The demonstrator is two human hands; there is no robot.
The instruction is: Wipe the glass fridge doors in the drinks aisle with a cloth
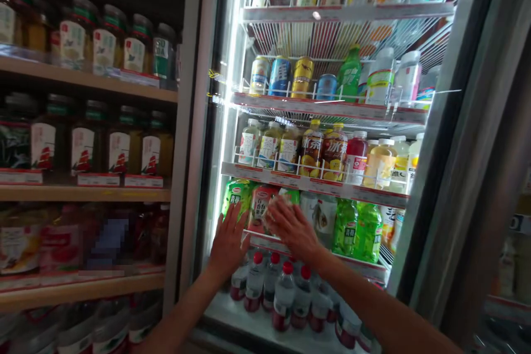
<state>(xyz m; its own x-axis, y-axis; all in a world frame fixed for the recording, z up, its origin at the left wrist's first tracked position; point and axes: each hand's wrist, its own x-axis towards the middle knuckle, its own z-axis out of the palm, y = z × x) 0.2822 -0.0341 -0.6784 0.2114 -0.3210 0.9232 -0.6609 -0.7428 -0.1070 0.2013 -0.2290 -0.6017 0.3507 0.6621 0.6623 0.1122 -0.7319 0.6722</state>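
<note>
A tall drinks fridge with a closed glass door [265, 116] stands in front of me, and light reflections show on the glass. My left hand [228, 240] has its fingers spread, palm towards the door, near the green bottles low on the left; it holds nothing. To its right, my right hand [292, 227] is bent over a pale crumpled cloth [286, 197] at the glass. The hand partly covers this cloth and motion blurs it, so its edges are unclear. Behind the hands are a pink-labelled bottle [262, 207] and several green bottles [357, 229].
Red-capped water bottles [284, 296] fill the fridge bottom. Cans [280, 74] and bottled teas [313, 146] line the upper racks. On the left, a wooden shelf [91, 192] carries large drink bottles. A dark door frame [448, 121] rises on the right.
</note>
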